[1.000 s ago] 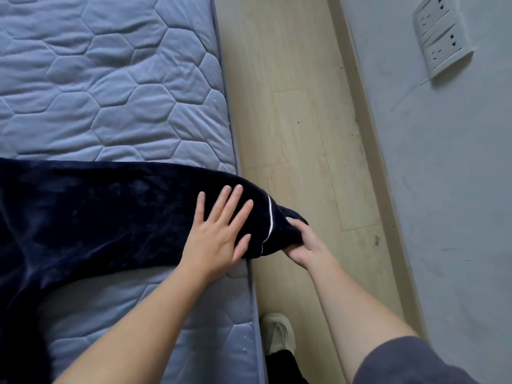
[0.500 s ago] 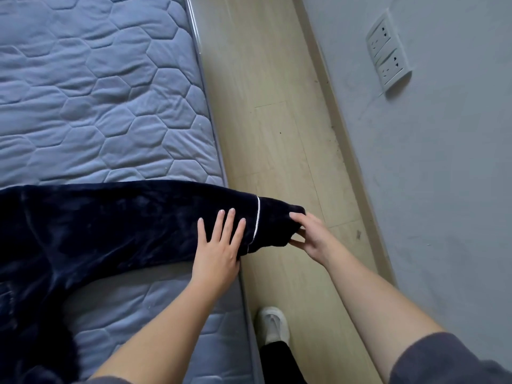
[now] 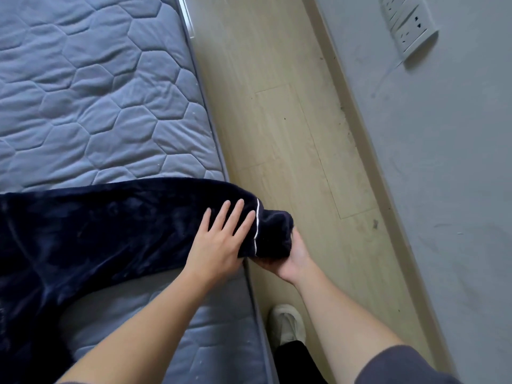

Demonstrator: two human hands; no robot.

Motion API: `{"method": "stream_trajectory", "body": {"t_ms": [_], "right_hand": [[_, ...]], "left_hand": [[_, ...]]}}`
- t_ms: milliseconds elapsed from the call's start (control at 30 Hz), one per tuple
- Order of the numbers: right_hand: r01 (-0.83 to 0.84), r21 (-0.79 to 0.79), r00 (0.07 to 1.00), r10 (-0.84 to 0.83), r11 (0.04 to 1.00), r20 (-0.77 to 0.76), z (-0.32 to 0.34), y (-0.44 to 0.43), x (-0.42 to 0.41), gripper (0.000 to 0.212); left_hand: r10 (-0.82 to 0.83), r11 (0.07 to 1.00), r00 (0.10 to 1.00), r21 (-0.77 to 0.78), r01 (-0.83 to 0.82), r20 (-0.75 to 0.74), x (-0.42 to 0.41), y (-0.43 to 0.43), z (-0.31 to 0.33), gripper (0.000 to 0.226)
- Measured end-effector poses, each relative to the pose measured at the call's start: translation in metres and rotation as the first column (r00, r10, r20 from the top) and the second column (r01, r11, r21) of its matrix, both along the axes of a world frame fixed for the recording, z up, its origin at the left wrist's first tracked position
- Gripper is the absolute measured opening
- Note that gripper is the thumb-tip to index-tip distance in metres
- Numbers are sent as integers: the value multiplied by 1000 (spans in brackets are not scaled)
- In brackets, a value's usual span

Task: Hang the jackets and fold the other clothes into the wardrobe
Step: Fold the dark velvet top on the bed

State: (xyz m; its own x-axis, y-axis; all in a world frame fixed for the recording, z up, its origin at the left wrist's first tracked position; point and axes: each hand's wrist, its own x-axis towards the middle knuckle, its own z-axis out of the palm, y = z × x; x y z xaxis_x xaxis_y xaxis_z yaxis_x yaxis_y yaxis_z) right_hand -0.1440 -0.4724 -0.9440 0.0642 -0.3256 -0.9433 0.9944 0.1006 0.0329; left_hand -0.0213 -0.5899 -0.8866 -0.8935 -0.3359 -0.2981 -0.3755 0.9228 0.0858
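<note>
The left hand lies flat, palm down, on the navy garment. Its fingers are straight and slightly spread, the tips stopping just short of a thin white piping line. Past that line the cuff hangs over the bed's edge. There the right hand cups it from below, palm up, with the thumb against the cuff's end and the other fingers curled underneath, mostly hidden by the cloth.

The garment stretches from the lower left corner across the mattress to its right edge. Beside the bed runs a strip of floor, where a pale shoe stands close to the bed frame. A skirting board borders the floor, then a wall carrying a white socket plate near the top.

The garment is thick and plush, with a soft sheen and shallow creases. The mattress cover is grey-blue, quilted in hexagons. The floor is light wood-look planks, scuffed and speckled along the skirting. The wall is matt grey and faintly marked. A grey sleeve covers the right upper arm.
</note>
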Motion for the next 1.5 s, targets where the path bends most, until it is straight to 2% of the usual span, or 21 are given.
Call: {"method": "stream_trajectory", "body": {"t_ms": [67, 167, 233, 333, 433, 533, 633, 733, 833, 900, 933, 967, 1033, 1067, 1100, 1167, 1233, 1300, 1333, 1400, 1500], "right_hand": [[49, -70, 998, -52, 996, -33, 2, 5, -15, 79], [-144, -141, 987, 132, 980, -89, 11, 15, -43, 93], [-254, -157, 965, 241, 954, -102, 20, 17, -61, 79], [-327, -154, 936, 298, 932, -188, 34, 15, -83, 38], [-432, -68, 875, 399, 899, -273, 41, 12, -97, 32], [-426, 41, 843, 413, 904, -345, 45, 2, -97, 29], [-426, 304, 661, 522, 852, -539, 52, -19, -90, 26], [-390, 477, 483, 616, 788, -622, 68, -35, -80, 30], [-405, 446, 459, 599, 798, -656, 99, -49, -64, 29], [-427, 348, 494, 538, 834, -683, 128, -58, -52, 21], [-442, 287, 504, 500, 850, -705, 146, -62, -44, 17], [-467, 225, 501, 465, 855, -729, 164, -65, -34, 14], [-526, 86, 509, 394, 846, -765, 201, -73, -9, 12], [-567, 26, 510, 376, 823, -774, 220, -79, 7, 13], [-614, -21, 508, 375, 789, -776, 232, -82, 18, 16], [-740, -67, 455, 425, 669, -783, 267, -90, 60, 32], [-844, -54, 358, 483, 534, -799, 295, -98, 107, 52], [-894, -35, 280, 496, 447, -822, 316, -104, 161, 56], [-904, -50, 271, 479, 424, -835, 325, -106, 189, 54], [-908, -132, 311, 428, 399, -849, 339, -106, 249, 49], [-876, -196, 388, 403, 441, -829, 352, -107, 335, 52]], "left_hand": [[-44, 999, 998, 13, 45, -44, 7, 0, 5, 89], [-139, 990, 989, 21, 140, -58, 12, 2, 10, 93], [-152, 988, 986, 14, 153, -66, 9, 8, 10, 85], [-77, 997, 992, 11, 78, -97, -4, 23, 8, 75], [-37, 999, 992, 7, 38, -121, -15, 35, 2, 72], [-47, 999, 993, 3, 48, -108, -18, 34, -3, 76], [-38, 999, 998, -16, 38, -41, -2, 28, -8, 82], [191, 981, 976, 0, -193, 105, 27, 17, 0, 83], [269, 943, 906, 103, -317, 327, 49, 13, 18, 82], [379, 818, 875, 333, -469, 302, 47, 10, 36, 72], [522, 642, 811, 503, -578, 266, 41, 6, 51, 62], [679, 367, 682, 680, -635, 271, 35, 0, 71, 50], [818, -223, 398, 868, -444, 414, 29, -13, 118, 30], [822, -387, 313, 869, -307, 476, 34, -18, 140, 25], [807, -479, 285, 856, -195, 517, 39, -22, 154, 24], [798, -522, 313, 850, -68, 515, 75, -32, 195, 46], [813, -504, 352, 863, 28, 464, 124, -40, 227, 71], [832, -496, 338, 863, 96, 440, 183, -44, 254, 79], [850, -479, 293, 874, 83, 438, 212, -45, 268, 76], [889, -449, 117, 893, 24, 443, 272, -47, 286, 55], [859, -505, -71, 861, 55, 508, 360, -55, 305, 36]]}}
